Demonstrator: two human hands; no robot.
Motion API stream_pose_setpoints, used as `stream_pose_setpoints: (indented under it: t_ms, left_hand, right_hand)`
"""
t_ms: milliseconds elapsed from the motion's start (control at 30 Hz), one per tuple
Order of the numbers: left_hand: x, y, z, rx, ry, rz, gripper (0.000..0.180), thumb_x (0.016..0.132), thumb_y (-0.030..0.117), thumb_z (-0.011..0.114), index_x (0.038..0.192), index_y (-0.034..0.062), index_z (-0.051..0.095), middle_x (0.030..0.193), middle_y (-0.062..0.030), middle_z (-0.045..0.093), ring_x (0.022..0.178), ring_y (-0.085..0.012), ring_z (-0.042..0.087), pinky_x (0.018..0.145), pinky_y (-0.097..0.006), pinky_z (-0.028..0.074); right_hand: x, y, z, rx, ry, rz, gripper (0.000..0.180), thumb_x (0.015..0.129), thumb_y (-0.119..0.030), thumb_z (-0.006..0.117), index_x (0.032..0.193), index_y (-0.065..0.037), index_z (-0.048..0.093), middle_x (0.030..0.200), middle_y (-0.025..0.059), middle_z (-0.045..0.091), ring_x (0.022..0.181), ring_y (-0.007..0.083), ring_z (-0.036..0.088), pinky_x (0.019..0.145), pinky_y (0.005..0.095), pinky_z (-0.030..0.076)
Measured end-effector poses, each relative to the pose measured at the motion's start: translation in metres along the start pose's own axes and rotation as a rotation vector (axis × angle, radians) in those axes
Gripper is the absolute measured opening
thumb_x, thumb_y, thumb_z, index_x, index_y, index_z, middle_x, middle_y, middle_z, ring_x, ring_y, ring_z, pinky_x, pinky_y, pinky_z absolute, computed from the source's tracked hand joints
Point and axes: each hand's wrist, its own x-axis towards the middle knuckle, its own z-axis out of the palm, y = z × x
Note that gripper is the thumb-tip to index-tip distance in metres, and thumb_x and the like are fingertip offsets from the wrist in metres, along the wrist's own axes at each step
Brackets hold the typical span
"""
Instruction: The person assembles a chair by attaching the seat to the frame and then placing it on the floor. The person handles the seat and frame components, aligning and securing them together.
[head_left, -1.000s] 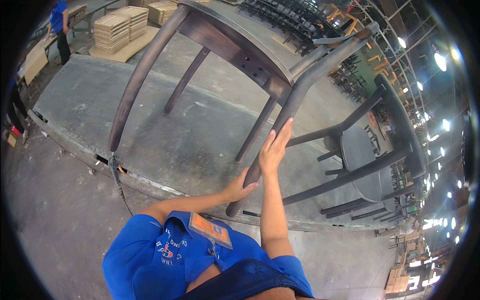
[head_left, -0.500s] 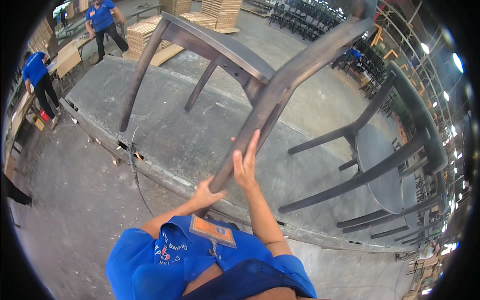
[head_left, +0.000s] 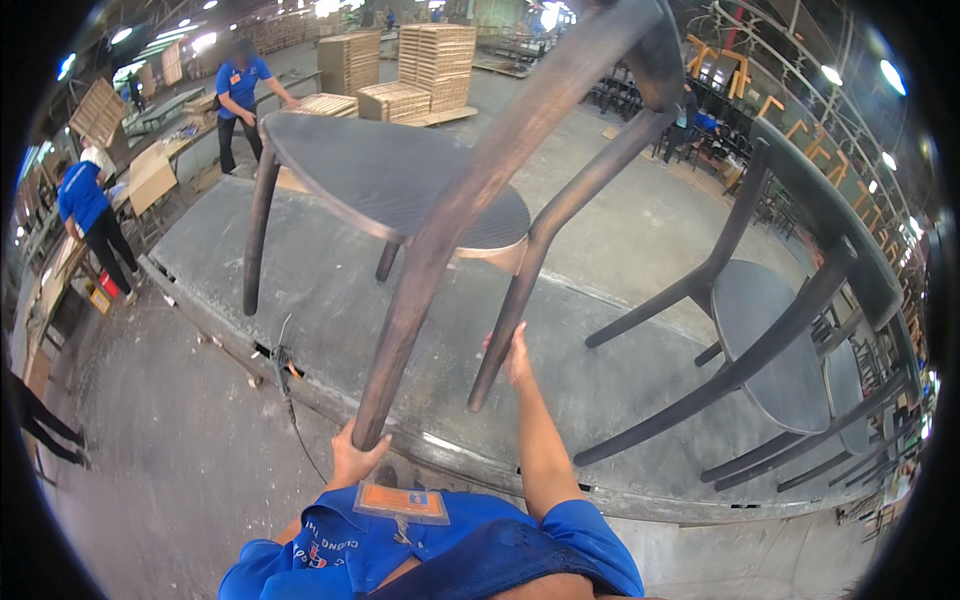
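A dark brown wooden chair (head_left: pixel 400 190) is held up in front of me, its seat top showing and its curved backrest at the upper edge of the picture. My left hand (head_left: pixel 357 457) is closed round the lower end of the nearer long leg. Farther right, my right hand (head_left: pixel 514 357) grips the other long leg partway up, its fingertips showing past the wood. The two shorter legs hang over a grey platform (head_left: pixel 330 330). To the right, a similar black chair (head_left: pixel 770 330) lies tipped back on that platform.
More dark chairs (head_left: pixel 850 400) line up behind the tipped one. A cable (head_left: pixel 290 410) hangs over the platform's near edge. Beyond are stacked wooden pieces (head_left: pixel 435 75), one person (head_left: pixel 240 95) at a bench and another person (head_left: pixel 90 215) at the left.
The chair has turned so its seat top now shows and its two long legs stand apart. My left hand moved down and left; my right hand shifted slightly right onto the other leg.
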Motion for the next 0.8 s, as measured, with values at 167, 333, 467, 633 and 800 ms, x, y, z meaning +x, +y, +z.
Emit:
stream_pose_setpoints:
  t_ms: [167,333,467,633,800]
  left_hand:
    - [-0.008,-0.006,-0.015,-0.141,-0.082,-0.081,0.032,0.068,0.018,0.079,0.089,0.0003,0.063,0.071,-0.0079,0.065,0.065,-0.0142,0.062,0.063,-0.03,0.05]
    - [0.007,0.008,-0.032,-0.312,-0.292,-0.208,0.026,0.071,0.018,0.078,0.076,0.0018,0.058,0.064,-0.0031,0.059,0.059,-0.0116,0.058,0.055,-0.03,0.047]
    - [0.043,0.035,-0.052,-0.517,-0.494,-0.196,0.028,0.072,0.018,0.078,0.08,0.001,0.058,0.064,-0.0031,0.058,0.055,-0.0107,0.057,0.049,-0.029,0.045]
    - [0.099,0.071,-0.074,-0.384,-0.426,-0.081,0.044,0.075,0.022,0.077,0.103,-0.003,0.054,0.071,-0.0095,0.061,0.056,-0.015,0.06,0.051,-0.03,0.047]
    - [0.126,0.085,-0.065,0.357,0.105,0.187,0.061,0.076,0.028,0.075,0.12,-0.0021,0.046,0.088,-0.022,0.065,0.075,-0.0355,0.067,0.066,-0.04,0.051]
  right_hand:
    - [-0.041,-0.023,0.006,-0.118,0.162,-0.047,0.077,0.086,-0.074,0.031,0.096,-0.003,0.06,0.083,0.0088,0.063,0.079,0.0173,0.06,0.075,0.0317,0.046]
    - [-0.12,-0.091,-0.007,-0.609,0.273,-0.282,0.058,0.091,-0.056,0.048,0.095,0.001,0.056,0.079,0.0084,0.062,0.073,0.0165,0.058,0.067,0.0311,0.045]
    - [-0.179,-0.146,0.01,-0.723,0.338,-0.473,0.06,0.081,-0.051,0.064,0.105,0.004,0.054,0.078,0.0086,0.06,0.076,0.018,0.06,0.069,0.0331,0.046]
    - [-0.191,-0.184,0.043,-0.838,0.383,-0.385,0.06,0.08,-0.035,0.071,0.115,0.007,0.046,0.074,0.0076,0.058,0.069,0.0159,0.06,0.064,0.0315,0.048]
    - [-0.169,-0.186,0.079,-0.718,0.37,-0.37,0.05,0.08,-0.016,0.071,0.117,0.003,0.042,0.072,0.0063,0.057,0.056,0.0133,0.057,0.052,0.0282,0.047]
